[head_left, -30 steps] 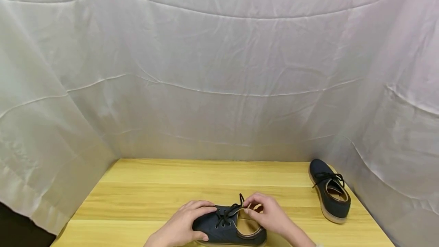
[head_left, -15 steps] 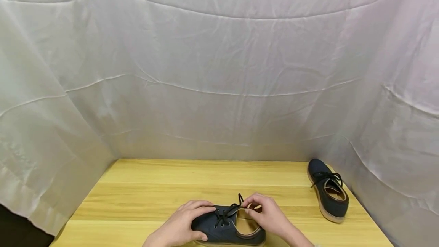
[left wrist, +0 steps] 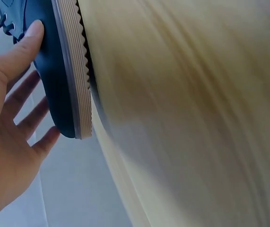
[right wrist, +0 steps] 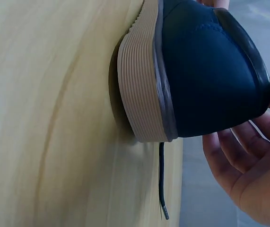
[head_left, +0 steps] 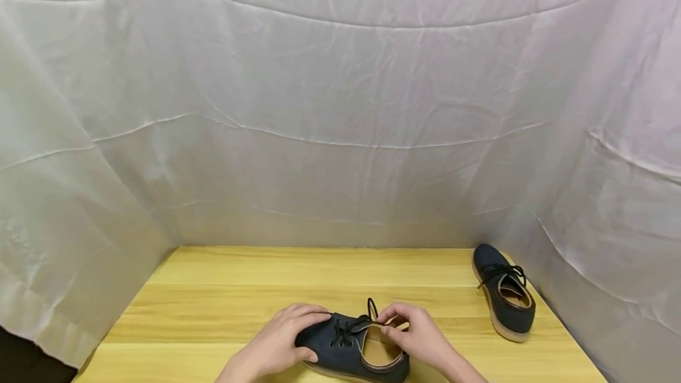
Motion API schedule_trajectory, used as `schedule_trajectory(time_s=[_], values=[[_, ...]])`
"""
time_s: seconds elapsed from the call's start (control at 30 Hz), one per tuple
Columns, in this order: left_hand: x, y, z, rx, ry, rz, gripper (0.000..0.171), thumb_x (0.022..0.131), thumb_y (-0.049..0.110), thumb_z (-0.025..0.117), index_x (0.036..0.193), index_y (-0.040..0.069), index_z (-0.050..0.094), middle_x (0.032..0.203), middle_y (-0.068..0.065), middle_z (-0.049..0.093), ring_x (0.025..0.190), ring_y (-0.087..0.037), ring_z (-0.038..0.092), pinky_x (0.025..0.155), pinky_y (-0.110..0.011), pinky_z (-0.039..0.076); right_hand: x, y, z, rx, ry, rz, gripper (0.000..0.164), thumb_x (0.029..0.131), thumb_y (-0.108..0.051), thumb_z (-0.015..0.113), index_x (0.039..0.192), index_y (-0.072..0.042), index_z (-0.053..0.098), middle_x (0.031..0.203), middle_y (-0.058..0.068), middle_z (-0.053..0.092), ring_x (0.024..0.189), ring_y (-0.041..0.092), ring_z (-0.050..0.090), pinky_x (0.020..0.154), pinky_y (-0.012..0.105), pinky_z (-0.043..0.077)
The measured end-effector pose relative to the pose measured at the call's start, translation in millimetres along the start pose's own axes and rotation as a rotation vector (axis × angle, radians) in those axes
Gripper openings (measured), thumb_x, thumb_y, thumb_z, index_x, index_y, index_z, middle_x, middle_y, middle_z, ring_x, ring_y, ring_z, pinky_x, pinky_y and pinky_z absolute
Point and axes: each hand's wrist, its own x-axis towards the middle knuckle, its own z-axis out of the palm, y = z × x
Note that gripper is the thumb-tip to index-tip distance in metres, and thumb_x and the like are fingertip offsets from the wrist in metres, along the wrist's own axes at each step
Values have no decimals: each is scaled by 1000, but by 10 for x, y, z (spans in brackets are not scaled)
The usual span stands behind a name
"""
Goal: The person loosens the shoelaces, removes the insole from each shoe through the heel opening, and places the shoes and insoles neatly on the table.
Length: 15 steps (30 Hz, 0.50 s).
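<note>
Along the near edge of the worktop [head_left: 239, 294]: shoe [head_left: 346, 360], sole down, toe leftward.
Shoe's feel: probably light, collar soft, sole stiffer; best held by toe and heel.
Left hand [head_left: 279, 338]: fingers curled round the toe.
Right hand [head_left: 417, 330]: thumb and fingertips pinch the collar beside the laces [head_left: 344, 332].
Near the far right corner: second shoe [head_left: 497, 295].

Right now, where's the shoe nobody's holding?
In the head view, the unheld shoe sits near the back right corner of the wooden table, beside the grey cloth, farther right and back than the other shoe.
</note>
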Motion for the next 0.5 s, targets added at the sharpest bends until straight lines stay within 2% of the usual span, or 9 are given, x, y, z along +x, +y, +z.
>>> schedule_trajectory(time_s=[0.2,0.5], values=[[52,10,11,60,46,-65,68,81,31,88,144,25,62,146,6,58,134,-23,54,103,-58,47,-64,-16,-14,20,8,36,9,94,-14,75,103,-14,74,99,-3,72,85,10,66,70,25,55],[108,54,43,107,116,-125,59,84,24,88,138,17,65,140,1,62,127,-26,59,98,-55,52,-188,-28,-10,77,12,103,12,94,-17,76,104,-11,74,102,1,73,83,11,66,68,24,54]])
